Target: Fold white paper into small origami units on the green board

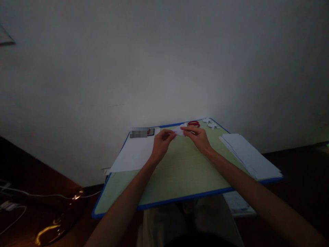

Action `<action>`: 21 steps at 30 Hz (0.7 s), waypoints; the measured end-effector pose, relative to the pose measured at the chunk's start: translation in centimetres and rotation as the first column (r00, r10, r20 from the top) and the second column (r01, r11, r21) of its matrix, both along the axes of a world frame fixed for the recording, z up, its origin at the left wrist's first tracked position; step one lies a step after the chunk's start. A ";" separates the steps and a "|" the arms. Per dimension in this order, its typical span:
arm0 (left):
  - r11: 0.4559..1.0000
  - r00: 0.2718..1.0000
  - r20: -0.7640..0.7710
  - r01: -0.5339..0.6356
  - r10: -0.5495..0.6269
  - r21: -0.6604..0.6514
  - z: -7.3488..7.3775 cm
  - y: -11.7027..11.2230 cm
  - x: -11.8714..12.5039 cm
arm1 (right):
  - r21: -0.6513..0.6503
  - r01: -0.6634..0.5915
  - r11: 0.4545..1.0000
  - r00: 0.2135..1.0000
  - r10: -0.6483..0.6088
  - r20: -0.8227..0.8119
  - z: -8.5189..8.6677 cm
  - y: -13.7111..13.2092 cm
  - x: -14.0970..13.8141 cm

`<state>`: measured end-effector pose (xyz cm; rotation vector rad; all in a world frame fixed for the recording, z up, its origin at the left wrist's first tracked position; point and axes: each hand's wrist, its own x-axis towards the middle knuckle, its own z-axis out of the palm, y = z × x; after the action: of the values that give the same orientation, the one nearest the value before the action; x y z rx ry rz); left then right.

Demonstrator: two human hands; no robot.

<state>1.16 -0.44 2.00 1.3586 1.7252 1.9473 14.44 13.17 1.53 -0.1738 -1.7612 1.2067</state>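
Note:
A small piece of white paper (178,130) is held up between my two hands over the far part of the table. My left hand (162,140) pinches its left end between thumb and fingers. On the other side, my right hand (196,136) grips the right end, fingers pointing left. The paper looks folded or cut, but blur hides its exact shape. Just behind my right hand lie scissors with red handles (193,124); their blades are mostly hidden. White paper cut-outs (212,125) with pointed edges lie at the far right corner.
The pale green table (180,178) has a blue rim and stands near a grey wall (164,61). A white sheet (132,156) covers its left side, with a phone-like dark object (151,132) at the back. Stacked white paper (250,154) lies at right. A cable (51,195) runs at lower left.

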 end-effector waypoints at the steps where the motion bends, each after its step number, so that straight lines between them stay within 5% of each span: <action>1: 1.000 1.000 0.014 0.001 -0.001 0.011 0.0 0.0 0.1 | -0.007 0.001 1.000 1.000 -0.001 -0.003 0.0 0.0 0.0; 21: 0.996 0.968 0.248 -0.039 0.019 0.076 0.2 0.0 0.2 | -0.062 -0.031 0.998 0.999 0.030 -0.013 -0.2 -0.1 -0.2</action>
<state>1.36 -0.45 2.20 1.0637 1.5742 2.1202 14.24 13.10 1.32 -0.1759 -1.7224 1.2826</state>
